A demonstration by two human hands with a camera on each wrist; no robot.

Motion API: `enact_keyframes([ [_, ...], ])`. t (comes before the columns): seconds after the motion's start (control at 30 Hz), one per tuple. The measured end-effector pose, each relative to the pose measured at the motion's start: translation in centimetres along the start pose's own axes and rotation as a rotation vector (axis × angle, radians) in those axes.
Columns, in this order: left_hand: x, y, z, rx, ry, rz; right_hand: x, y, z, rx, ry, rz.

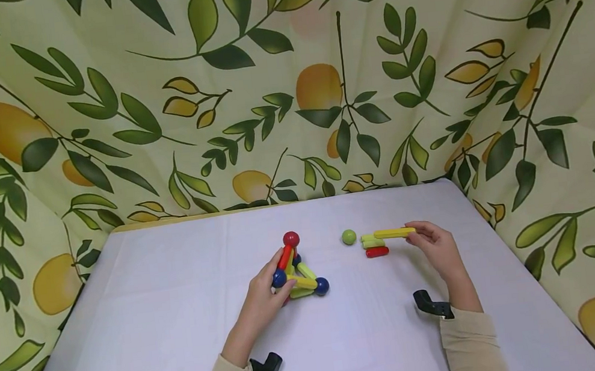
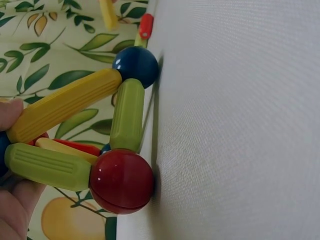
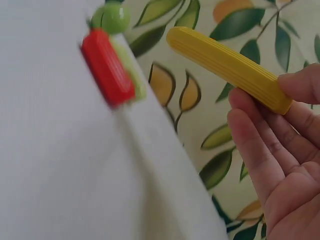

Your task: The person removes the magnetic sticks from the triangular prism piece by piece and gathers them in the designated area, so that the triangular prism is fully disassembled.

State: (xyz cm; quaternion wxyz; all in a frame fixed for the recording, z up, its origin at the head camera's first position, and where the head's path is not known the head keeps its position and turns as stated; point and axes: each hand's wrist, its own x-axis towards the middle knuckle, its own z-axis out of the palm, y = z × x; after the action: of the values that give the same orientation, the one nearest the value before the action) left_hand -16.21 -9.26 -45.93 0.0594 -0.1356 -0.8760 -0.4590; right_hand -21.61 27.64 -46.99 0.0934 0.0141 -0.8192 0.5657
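Observation:
My left hand [image 1: 266, 287] grips a frame of rods and balls, its thumb and fingers around the blue ball [image 1: 279, 278] at the near left. A red ball [image 1: 291, 239] tops the frame, and another blue ball [image 1: 321, 286] forms its right corner. In the left wrist view, yellow and green rods [image 2: 127, 115] join the balls, with a dark red ball [image 2: 121, 181] low down by the white cloth. My right hand [image 1: 437, 249] pinches one end of a long yellow rod [image 1: 394, 233], raised above the table; its other end points left.
Left of the right hand lie a short red rod [image 1: 377, 251], light green rods [image 1: 372, 243] and a green ball [image 1: 349, 237]. White cloth covers the table [image 1: 142, 316]. A leaf-patterned curtain [image 1: 266, 92] rises behind and along both sides.

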Motion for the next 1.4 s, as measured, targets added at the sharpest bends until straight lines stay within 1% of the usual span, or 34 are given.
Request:
enact_keyframes([
  [0.17, 0.1, 0.0, -0.2, -0.005, 0.005, 0.004, 0.6, 2.0, -2.1, -0.011, -0.001, 0.093],
  [0.23, 0.0, -0.1, -0.1, -0.004, 0.004, 0.004, 0.9, 2.9, -2.6, -0.009, -0.007, 0.147],
  [0.33, 0.1, -0.2, 0.0, 0.002, -0.001, 0.007, 1.4, 4.1, -3.1, -0.005, -0.024, 0.235],
  [0.43, 0.0, -0.2, 0.1, 0.004, -0.005, 0.016, 1.8, 5.2, -3.2, 0.031, -0.027, 0.317],
  [0.5, 0.0, -0.2, 0.1, 0.007, -0.008, 0.024, 2.0, 5.6, -3.2, 0.044, -0.025, 0.342],
  [0.7, 0.0, -0.4, 0.2, 0.010, -0.005, 0.034, 2.4, 6.4, -2.9, 0.016, 0.005, 0.364],
  [0.9, 0.0, -0.5, 0.1, 0.017, 0.002, 0.030, 2.9, 6.4, -2.3, 0.013, 0.039, 0.376],
  [1.03, 0.0, -0.4, 0.0, 0.025, 0.005, 0.027, 2.8, 6.2, -2.1, 0.026, 0.073, 0.378],
  [1.17, 0.0, -0.2, -0.2, 0.037, 0.006, 0.003, 2.6, 5.9, -2.1, 0.046, 0.105, 0.378],
  [1.23, 0.0, -0.1, -0.3, 0.040, 0.006, -0.015, 2.4, 5.7, -2.1, 0.037, 0.122, 0.377],
  [1.3, -0.1, -0.1, -0.5, 0.031, 0.000, -0.029, 2.1, 5.3, -2.1, 0.007, 0.149, 0.373],
  [1.33, -0.1, -0.1, -0.6, 0.025, -0.002, -0.039, 1.9, 5.0, -2.1, -0.028, 0.168, 0.360],
  [1.4, -0.2, -0.3, -0.9, 0.008, -0.005, -0.064, 1.4, 4.1, -1.8, -0.076, 0.209, 0.304],
])
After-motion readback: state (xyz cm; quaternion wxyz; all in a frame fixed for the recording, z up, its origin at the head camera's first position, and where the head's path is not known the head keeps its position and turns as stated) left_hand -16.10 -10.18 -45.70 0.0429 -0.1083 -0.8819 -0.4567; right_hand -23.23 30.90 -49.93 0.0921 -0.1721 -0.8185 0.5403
